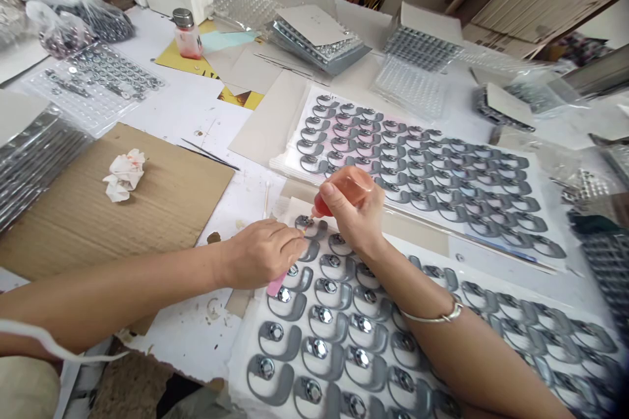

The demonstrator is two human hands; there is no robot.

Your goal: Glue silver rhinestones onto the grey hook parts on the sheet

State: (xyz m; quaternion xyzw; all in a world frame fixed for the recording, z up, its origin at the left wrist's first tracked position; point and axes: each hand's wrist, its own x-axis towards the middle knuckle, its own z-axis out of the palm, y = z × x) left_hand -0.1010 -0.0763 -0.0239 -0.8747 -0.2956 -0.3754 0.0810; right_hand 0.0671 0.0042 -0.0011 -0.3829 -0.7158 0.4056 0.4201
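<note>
My right hand [354,209] is closed round a small soft pink squeeze bottle [344,188], its red tip pointing down at a grey curved metal piece [308,226] at the top of the near tray [246,340]. My left hand [263,252] is pinched shut beside that same piece, with a pink stick [276,285] showing under its fingers. The near tray holds several grey curved pieces, each with a round shiny stone. A silver bangle [439,315] circles my right wrist.
A second tray [427,167] of grey pieces lies behind. A cardboard sheet [98,203] with a crumpled tissue [124,173] is at left. A pink liquid bottle [187,34], bags of stones [93,16], stacked blister trays [319,42] and boxes crowd the back.
</note>
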